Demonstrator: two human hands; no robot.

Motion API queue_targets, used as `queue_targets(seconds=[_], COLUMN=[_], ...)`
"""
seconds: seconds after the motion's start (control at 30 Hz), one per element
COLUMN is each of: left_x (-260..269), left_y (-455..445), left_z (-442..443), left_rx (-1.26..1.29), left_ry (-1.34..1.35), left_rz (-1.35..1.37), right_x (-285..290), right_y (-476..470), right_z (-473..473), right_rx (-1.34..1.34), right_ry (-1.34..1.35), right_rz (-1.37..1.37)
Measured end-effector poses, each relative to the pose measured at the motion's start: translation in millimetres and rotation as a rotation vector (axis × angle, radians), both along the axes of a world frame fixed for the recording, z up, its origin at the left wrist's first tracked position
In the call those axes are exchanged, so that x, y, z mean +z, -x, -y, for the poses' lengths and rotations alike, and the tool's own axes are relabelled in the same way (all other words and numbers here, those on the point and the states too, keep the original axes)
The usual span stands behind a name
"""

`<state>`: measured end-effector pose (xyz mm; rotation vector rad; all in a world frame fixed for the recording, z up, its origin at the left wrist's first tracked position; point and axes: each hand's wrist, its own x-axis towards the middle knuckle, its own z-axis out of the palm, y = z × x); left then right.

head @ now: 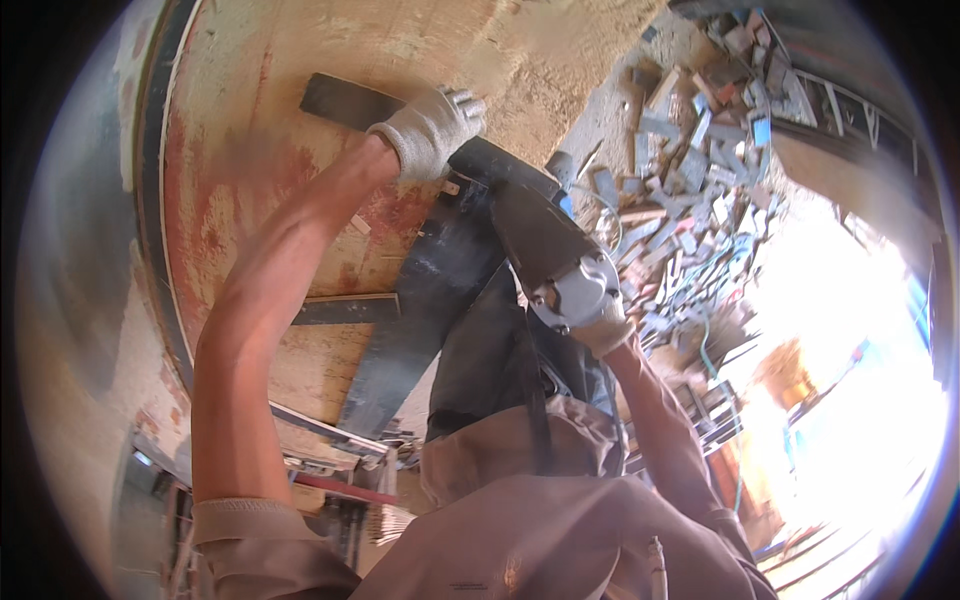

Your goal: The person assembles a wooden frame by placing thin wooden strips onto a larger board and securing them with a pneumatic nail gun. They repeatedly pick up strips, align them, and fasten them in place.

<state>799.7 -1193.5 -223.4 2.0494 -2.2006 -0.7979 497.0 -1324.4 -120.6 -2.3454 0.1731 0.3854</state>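
Observation:
My left hand [439, 127], in a pale knitted work glove, lies over a long dark board [349, 101] and presses or grips it; the fingertips reach past its far edge. The board slants across a wooden worktable. My right hand [607, 326], gloved too, holds a power saw [577, 292] with a grey metal housing, near my waist. The saw's dark flat part [536, 217] reaches up to the right end of the board. Its blade cannot be made out. Under the board a wide dark panel [450, 240] runs down towards my legs.
The worktable [225, 195] bears sawdust and red stains. Another dark strip of wood [349, 309] lies on it, near my left forearm. A large heap of wood offcuts [690, 172] covers the ground at the right, with a thin hose or cord [705, 345] among them.

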Motion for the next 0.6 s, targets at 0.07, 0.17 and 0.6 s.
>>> queue_targets(seconds=[0.07,0.17,0.6], left_x=[8.7,31.4,-2.7], left_y=[4.9,14.2,248.2], left_z=[-8.0,-10.0,-190.9], left_rx=[0.027,0.127,2.672], left_ry=[-0.023,-0.118,-0.769], left_rz=[0.019,0.088,0.437], right_x=[7.6,10.8,0.6], right_y=[7.9,16.1,71.6], right_z=[-2.2,5.4,96.8], right_rx=[-0.183,0.066,0.573], right_ry=[-0.21,0.092,0.606], right_rz=[-0.179,-0.155,0.188])
